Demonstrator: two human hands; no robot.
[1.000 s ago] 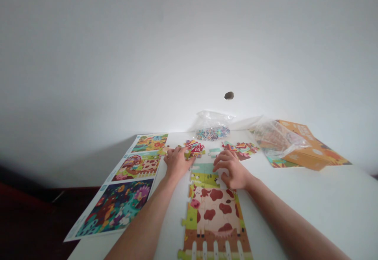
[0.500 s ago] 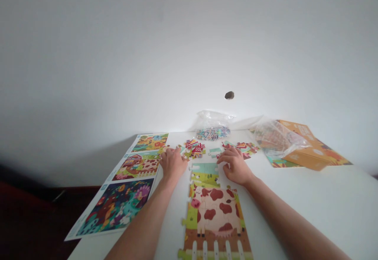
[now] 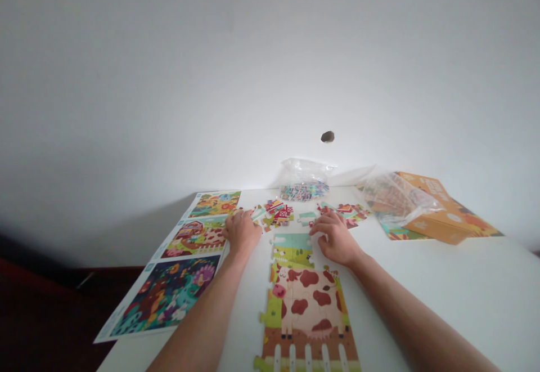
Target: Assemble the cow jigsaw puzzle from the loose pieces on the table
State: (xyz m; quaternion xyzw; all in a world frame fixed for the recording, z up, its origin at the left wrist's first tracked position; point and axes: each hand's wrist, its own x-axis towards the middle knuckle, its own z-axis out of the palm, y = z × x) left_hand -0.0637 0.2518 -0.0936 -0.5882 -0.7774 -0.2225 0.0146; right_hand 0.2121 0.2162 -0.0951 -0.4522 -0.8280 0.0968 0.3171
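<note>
A partly assembled cow puzzle lies on the white table in front of me. My left hand rests at the puzzle's upper left. Its fingers are curled around a pale puzzle piece at the edge of a pile of loose pieces. My right hand sits at the puzzle's upper right with its fingers arched and spread and the tips on the table. It holds nothing. A loose teal piece lies just beyond its fingertips.
A sheet of picture guides lies along the table's left edge. A second pile of pieces and a clear bag of pieces are at the back. At the right, an orange box holds a crumpled plastic bag.
My left hand has drawn back to the left from the loose pile, bringing a pale piece with it. My right hand has shifted slightly away from me and settled.
</note>
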